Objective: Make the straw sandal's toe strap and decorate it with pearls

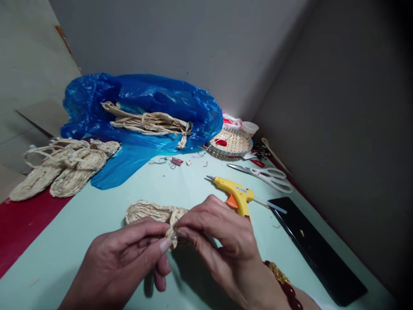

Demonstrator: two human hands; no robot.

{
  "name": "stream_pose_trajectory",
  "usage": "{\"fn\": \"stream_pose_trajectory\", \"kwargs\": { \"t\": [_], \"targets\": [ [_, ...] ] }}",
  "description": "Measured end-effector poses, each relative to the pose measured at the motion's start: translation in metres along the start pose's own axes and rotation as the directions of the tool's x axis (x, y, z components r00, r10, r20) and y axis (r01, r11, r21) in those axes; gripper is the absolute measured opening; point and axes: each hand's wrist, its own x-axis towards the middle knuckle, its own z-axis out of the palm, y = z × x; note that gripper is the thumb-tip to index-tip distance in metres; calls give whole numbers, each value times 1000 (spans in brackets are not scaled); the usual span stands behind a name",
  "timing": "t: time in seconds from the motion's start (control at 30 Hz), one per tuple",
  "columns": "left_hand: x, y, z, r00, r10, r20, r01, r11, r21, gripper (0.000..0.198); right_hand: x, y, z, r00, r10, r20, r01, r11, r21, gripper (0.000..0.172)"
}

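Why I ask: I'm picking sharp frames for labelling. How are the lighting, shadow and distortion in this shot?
Head view: even light on the table, sharp at the glue gun; the hands, left and right, on the woven sandal, cast a soft shadow below; the right edge and corner darken; wide-angle bend slants the walls; glare spots on the blue bag.

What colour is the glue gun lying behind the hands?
The glue gun is yellow with an orange trigger, seen in the head view.

The pale green table (97,224) carries a glue gun (235,194), scissors (264,175) (white-handled), woven sandals (61,165), blue bag (142,107).
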Motion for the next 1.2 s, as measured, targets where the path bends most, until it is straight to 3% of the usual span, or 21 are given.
{"fn": "stream_pose_trajectory", "kwargs": {
  "t": [0.17, 0.27, 0.4, 0.53, 0.67, 0.83, 1.07, 1.2],
  "targets": [
    [7, 3, -5, 988, -46, 145, 55, 996, -63, 23, -1, 2, -3, 994, 107, 28, -109, 993, 50, 18],
    [9, 9, -4, 982, -62, 179, 92, 982, -168, 29, -2, 4, -5, 985, 166, -39, -166, 986, 8, 23],
    [10, 14, -5, 985, -100, 138, 140, 934, -328, 34, 1, 9, -11, 955, 252, -155, -255, 967, 2, 24],
    [13, 17, -9, 992, -94, 84, 118, 932, -343, 35, 4, 17, -17, 938, 276, -208, -292, 955, -48, 31],
    [15, 18, -11, 992, -85, 97, 113, 934, -340, 33, -1, 18, -15, 933, 349, -85, -357, 926, -121, 24],
    [12, 16, -9, 989, -67, 130, 104, 946, -307, 35, -10, 11, -5, 928, 340, 153, -332, 940, -80, 31],
    [1, 21, -4, 986, -141, 90, 160, 953, -258, 46, -4, 3, -4, 924, 322, 206, -327, 945, -9, 20],
    [4, 19, -5, 985, -78, 154, 109, 973, -204, 37, -1, 1, -6, 914, 335, 228, -343, 939, -2, 19]
  ]
}}
